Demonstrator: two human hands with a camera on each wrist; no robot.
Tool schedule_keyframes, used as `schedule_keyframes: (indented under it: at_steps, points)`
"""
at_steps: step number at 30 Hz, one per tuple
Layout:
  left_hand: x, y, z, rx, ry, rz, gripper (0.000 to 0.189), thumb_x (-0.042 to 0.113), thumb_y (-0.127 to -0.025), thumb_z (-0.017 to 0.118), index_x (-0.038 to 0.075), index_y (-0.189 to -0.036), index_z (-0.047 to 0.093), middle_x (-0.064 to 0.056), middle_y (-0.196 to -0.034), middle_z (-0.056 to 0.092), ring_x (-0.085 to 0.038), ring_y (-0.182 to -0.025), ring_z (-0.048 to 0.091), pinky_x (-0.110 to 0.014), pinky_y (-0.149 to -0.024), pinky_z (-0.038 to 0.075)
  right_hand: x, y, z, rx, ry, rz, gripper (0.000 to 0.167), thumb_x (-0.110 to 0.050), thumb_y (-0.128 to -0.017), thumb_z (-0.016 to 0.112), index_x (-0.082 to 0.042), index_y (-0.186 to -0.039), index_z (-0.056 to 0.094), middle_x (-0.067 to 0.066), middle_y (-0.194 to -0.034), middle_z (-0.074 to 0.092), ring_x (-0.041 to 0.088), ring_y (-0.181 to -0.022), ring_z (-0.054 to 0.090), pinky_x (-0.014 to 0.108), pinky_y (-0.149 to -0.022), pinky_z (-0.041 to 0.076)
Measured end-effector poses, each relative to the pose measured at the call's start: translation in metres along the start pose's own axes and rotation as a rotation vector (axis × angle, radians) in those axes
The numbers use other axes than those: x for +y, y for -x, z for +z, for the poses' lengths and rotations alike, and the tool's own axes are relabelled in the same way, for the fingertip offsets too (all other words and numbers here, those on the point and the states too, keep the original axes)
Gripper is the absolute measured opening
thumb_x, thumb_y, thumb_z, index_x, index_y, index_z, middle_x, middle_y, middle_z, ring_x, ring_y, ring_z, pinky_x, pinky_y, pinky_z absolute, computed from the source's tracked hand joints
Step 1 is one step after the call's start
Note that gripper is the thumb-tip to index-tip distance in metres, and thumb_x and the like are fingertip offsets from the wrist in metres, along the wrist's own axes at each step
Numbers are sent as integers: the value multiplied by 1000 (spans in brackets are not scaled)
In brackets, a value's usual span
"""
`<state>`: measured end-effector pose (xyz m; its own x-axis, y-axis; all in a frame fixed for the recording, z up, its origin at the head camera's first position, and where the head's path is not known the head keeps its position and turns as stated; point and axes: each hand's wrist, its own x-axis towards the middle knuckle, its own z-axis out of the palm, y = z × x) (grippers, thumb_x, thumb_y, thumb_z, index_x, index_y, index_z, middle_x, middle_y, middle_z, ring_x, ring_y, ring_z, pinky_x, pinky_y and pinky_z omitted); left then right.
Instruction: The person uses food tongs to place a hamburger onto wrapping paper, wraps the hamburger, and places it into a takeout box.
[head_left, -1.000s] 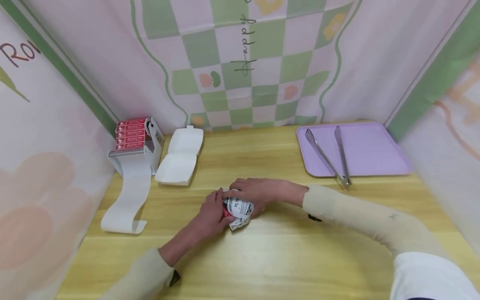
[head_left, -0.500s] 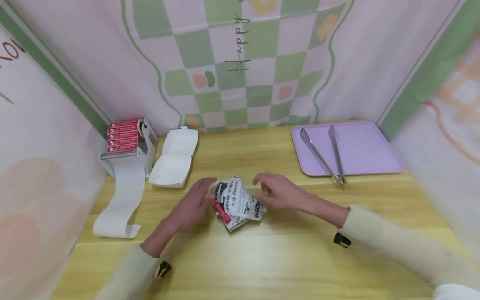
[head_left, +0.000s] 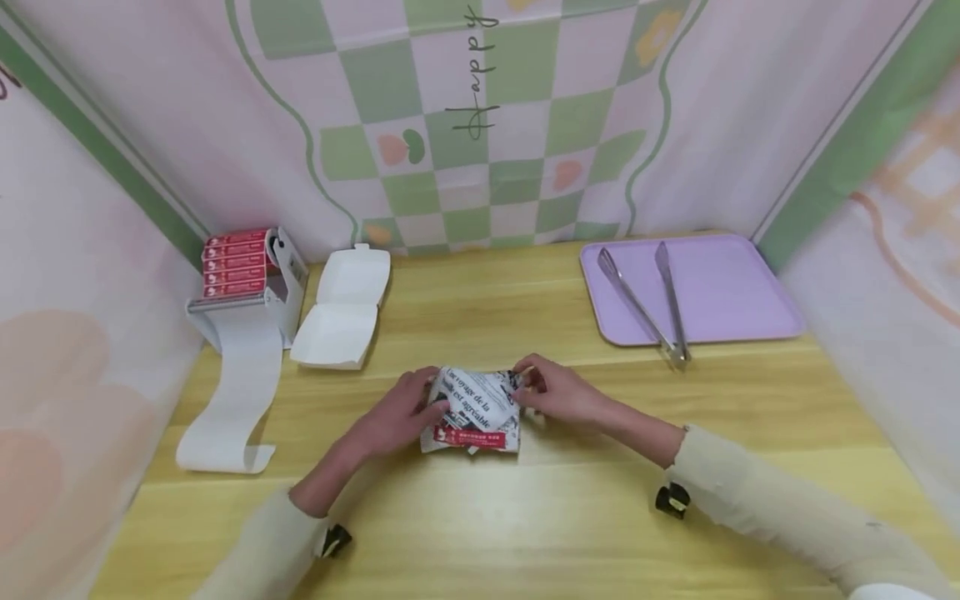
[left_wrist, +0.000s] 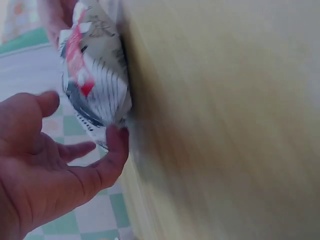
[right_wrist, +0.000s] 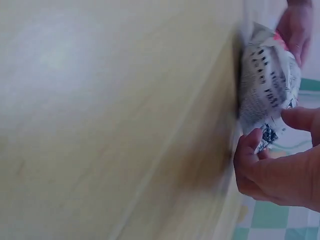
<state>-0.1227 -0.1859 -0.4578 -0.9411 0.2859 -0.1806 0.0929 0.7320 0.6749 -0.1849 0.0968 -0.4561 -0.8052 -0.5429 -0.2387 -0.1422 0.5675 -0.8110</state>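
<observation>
A packet wrapped in newsprint-patterned paper [head_left: 474, 400] sits on the wooden table in front of me, between both hands. A red label [head_left: 469, 437] runs along its near side. My left hand [head_left: 401, 414] is at the packet's left end; in the left wrist view a bent fingertip touches the paper's corner while the thumb [left_wrist: 48, 103] stands apart from the wrap. On the other end, my right hand [head_left: 558, 392] pinches the right corner, thumb [right_wrist: 295, 119] on one face and curled fingers at the lower edge. The packet's underside is hidden.
At the back left stands a label dispenser [head_left: 288, 287] with red labels, its white backing strip [head_left: 240, 392] trailing down the table. Beside it lies an opened white carton [head_left: 341, 312]. Metal tongs [head_left: 637, 300] rest on a purple tray [head_left: 742, 292] at the back right.
Both hands came off the packet, parted, then returned to its two ends. The packet has been turned so that its red label faces me along the near side.
</observation>
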Motion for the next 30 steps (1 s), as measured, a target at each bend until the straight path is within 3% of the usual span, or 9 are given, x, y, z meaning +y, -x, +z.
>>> schedule_keyframes:
  at_steps: [3, 7, 11, 15, 20, 23, 26, 28, 30]
  points:
    - [-1, 9, -3, 40, 52, -25, 62, 22, -101, 56, -3, -153, 30, -27, -137, 54, -38, -126, 54, -54, -109, 44, -2, 3, -5, 31, 16, -17, 50, -22, -93, 67, -1, -136, 52, 22, -128, 60, 33, -112, 63, 47, -95, 55]
    - [-2, 20, -5, 69, 54, -46, 68, 15, -96, 63, -2, -153, 29, -25, -137, 56, -36, -115, 61, -52, -101, 51, -8, 9, -7, 89, 82, -76, 50, -20, -91, 70, 0, -134, 55, 25, -132, 56, 38, -113, 63, 49, -94, 56]
    - [-3, 20, -2, 72, -52, 7, 89, 18, -85, 78, 7, -157, 26, -21, -155, 38, -37, -134, 48, -52, -111, 43, -14, 9, -4, 58, 94, -94, 59, -22, -90, 72, 2, -139, 50, 26, -134, 57, 38, -112, 64, 48, -92, 57]
    - [-3, 14, 6, -13, -229, 118, 108, 26, -79, 84, 12, -160, 15, -15, -167, 13, -33, -153, 19, -46, -121, 27, -16, 11, 6, -25, 203, -131, 82, -26, -85, 78, 4, -149, 37, 26, -140, 55, 37, -119, 61, 50, -103, 50]
    - [4, 7, 13, -99, -330, 177, 109, 35, -85, 78, 6, -159, 4, -18, -168, 0, -32, -155, 9, -42, -123, 23, -15, 15, 18, -102, 302, -135, 109, -31, -81, 82, 6, -156, 12, 30, -150, 42, 40, -127, 56, 51, -113, 41]
    - [5, 6, 12, -126, -313, 172, 107, 38, -88, 74, 6, -159, 1, -17, -168, -4, -31, -155, 6, -42, -123, 23, -13, 15, 21, -107, 314, -122, 112, -33, -82, 81, 4, -157, 6, 30, -150, 42, 37, -119, 61, 49, -110, 45]
    - [1, 5, 6, -150, -226, 168, 96, 38, -94, 67, 11, -160, 3, -13, -169, -3, -29, -156, 5, -43, -124, 20, -11, 15, 20, -101, 323, -109, 112, -34, -82, 81, 1, -158, 6, 29, -150, 43, 35, -118, 62, 48, -109, 46]
    - [-4, 3, 2, -139, -159, 168, 86, 37, -98, 62, 15, -161, 9, -13, -169, 3, -31, -155, 10, -47, -124, 21, -9, 14, 18, -105, 325, -110, 112, -35, -82, 80, 1, -158, 6, 29, -150, 43, 37, -121, 61, 48, -110, 45]
    - [-10, 0, 4, -85, -116, 167, 76, 33, -99, 61, 17, -160, 18, -16, -166, 16, -35, -153, 20, -51, -122, 26, -6, 13, 18, -109, 324, -118, 112, -34, -82, 81, 2, -158, 7, 29, -149, 44, 39, -123, 59, 49, -110, 44]
